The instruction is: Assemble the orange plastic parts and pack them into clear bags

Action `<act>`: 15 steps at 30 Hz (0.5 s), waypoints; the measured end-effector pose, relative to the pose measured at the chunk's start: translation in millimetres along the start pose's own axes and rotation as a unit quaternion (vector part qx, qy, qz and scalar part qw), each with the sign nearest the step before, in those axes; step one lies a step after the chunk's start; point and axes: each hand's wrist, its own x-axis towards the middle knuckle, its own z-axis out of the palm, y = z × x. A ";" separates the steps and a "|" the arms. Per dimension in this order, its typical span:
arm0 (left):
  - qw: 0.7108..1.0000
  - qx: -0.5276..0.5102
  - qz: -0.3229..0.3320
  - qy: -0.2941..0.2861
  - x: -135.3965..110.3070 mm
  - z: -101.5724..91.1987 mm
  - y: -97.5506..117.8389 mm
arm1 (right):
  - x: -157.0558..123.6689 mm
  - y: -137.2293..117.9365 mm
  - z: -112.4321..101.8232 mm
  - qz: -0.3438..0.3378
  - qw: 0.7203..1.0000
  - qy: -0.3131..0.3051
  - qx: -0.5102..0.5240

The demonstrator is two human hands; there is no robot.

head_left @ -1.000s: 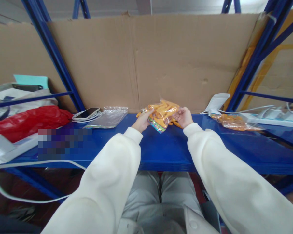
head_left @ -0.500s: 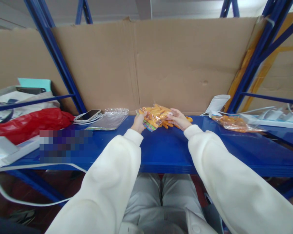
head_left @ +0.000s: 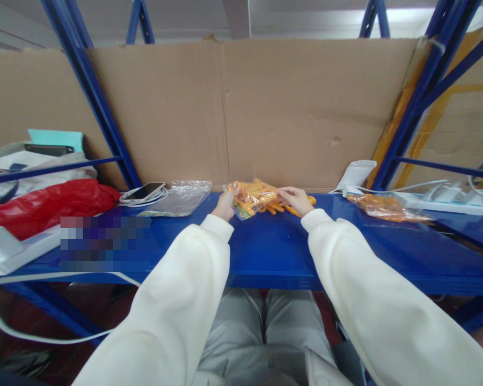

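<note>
My left hand (head_left: 225,205) is closed on the left end of a clear plastic bag (head_left: 257,197) filled with orange, finger-shaped pieces. A colourful printed label shows at the bag's lower left. At the bag's right end the fingers of my right hand (head_left: 298,200) are pinched together on its edge. Several loose orange pieces (head_left: 274,207) lie on the blue shelf (head_left: 273,246) just below and beside my right hand, partly covered by it and the bag.
A flat clear bag (head_left: 181,199) and a phone (head_left: 149,190) on a coiled white cable lie left. Further left are a red plastic bag (head_left: 56,203) and a power strip. Another bag of orange pieces (head_left: 380,206) lies right, near a white power strip (head_left: 443,202). Cardboard (head_left: 290,107) stands behind.
The bag has tilted slightly and sits a little flatter between my hands. My right fingers have shifted slightly along its right end. The camera view has moved a little.
</note>
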 end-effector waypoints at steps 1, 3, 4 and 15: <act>1.000 0.001 -0.004 -0.004 -1.0 0.3 -0.3 | 0.9 0.6 -1.0 -0.021 0.999 0.013 -0.029; 1.000 0.000 -0.012 -0.013 -1.9 0.9 -1.1 | 2.8 2.0 -2.5 -0.068 0.994 0.042 -0.080; 1.000 -0.002 -0.014 -0.016 -1.8 1.1 -1.5 | 3.8 2.5 -2.9 -0.086 0.990 0.056 -0.097; 0.999 -0.019 -0.016 -0.032 -4.6 1.1 1.2 | 0.2 -18.3 1.6 0.076 0.980 0.157 0.099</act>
